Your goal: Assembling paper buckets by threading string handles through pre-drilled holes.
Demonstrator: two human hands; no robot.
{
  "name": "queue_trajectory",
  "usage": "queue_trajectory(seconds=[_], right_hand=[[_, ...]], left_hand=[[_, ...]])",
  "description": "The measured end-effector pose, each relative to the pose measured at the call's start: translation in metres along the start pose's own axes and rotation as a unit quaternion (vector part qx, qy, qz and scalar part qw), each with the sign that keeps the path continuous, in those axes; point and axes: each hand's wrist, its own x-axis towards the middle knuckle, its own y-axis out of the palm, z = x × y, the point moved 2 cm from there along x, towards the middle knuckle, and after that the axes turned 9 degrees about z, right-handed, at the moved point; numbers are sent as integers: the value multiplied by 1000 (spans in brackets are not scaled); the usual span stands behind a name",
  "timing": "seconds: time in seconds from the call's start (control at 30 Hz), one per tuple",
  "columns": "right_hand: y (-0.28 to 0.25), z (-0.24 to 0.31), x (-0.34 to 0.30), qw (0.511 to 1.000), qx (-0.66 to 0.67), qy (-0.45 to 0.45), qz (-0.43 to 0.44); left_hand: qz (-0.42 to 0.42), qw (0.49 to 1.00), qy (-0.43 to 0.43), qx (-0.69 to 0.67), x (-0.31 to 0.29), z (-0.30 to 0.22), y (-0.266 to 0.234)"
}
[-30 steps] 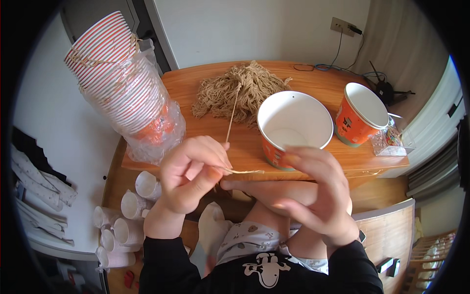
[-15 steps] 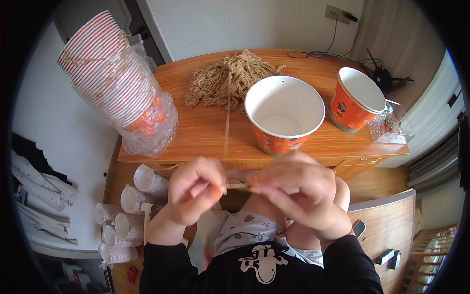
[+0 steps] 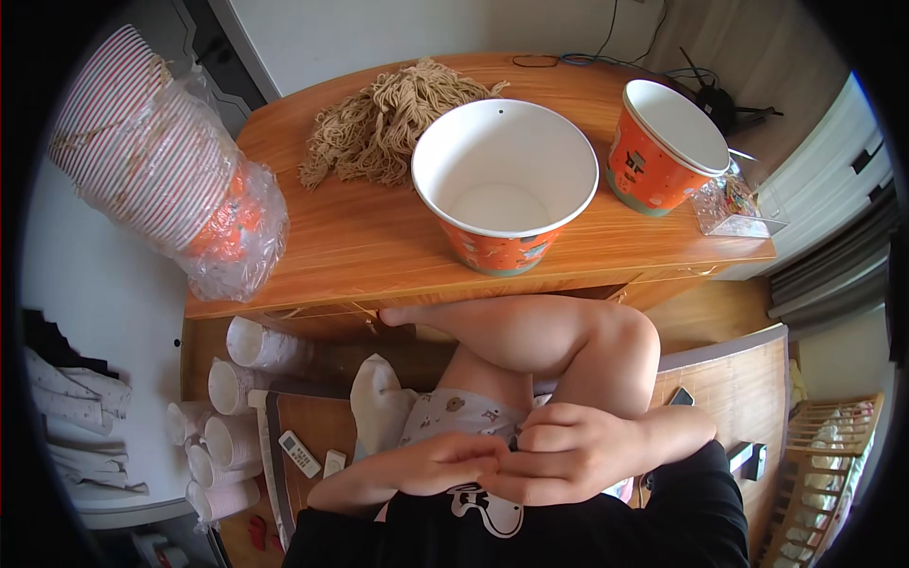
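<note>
At my far left, a tall stack of striped-rim buckets [image 3: 142,161], partly wrapped in clear plastic, stands at the end of the tabletop [image 3: 331,251]. Below it, pale nested cups [image 3: 232,442] sit in bunches beside the furniture, and next to those lies a white remote [image 3: 299,453].

Further right, toward the back of the tabletop, the beige cords [image 3: 383,123] rest in a loose heap, just beside the large orange bucket.

In front of my shirt, low over my lap, my left hand [image 3: 443,464] reaches inward, fingers bent together, their tips meeting my other hand. The large orange bucket [image 3: 507,170] stands upright, mouth up, with a small dark spot, perhaps a hole, inside near its far rim; neither hand touches it. My right hand [image 3: 566,452] curls over my left fingertips, its own fingers folded. Whether either hand pinches a cord I cannot tell; the fingers hide whatever is between them.

I judge this to be a step of fine, two-handed finger work. The next move, I think, calls for one hand bracing while the other works.

Rightmost are a smaller orange bucket [image 3: 663,156] and a clear box [image 3: 743,213].
</note>
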Motion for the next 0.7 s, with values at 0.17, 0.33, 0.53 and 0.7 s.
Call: queue_trajectory(seconds=[0.17, 0.33, 0.53, 0.7], right_hand=[[7, -10, -3, 997, -82, 17, -3], [11, -25, -2, 995, -96, 9, -39], [-4, -53, 5, 996, -40, 60, -45], [-44, -90, 11, 945, -241, 209, -77]], left_hand=[[-49, 995, 82, 15, 9, -7, -15], [-76, 986, 140, 39, 15, -21, -20], [-134, 958, 241, 70, 30, -44, -28], [-311, 847, 365, 229, 39, -69, -46]])
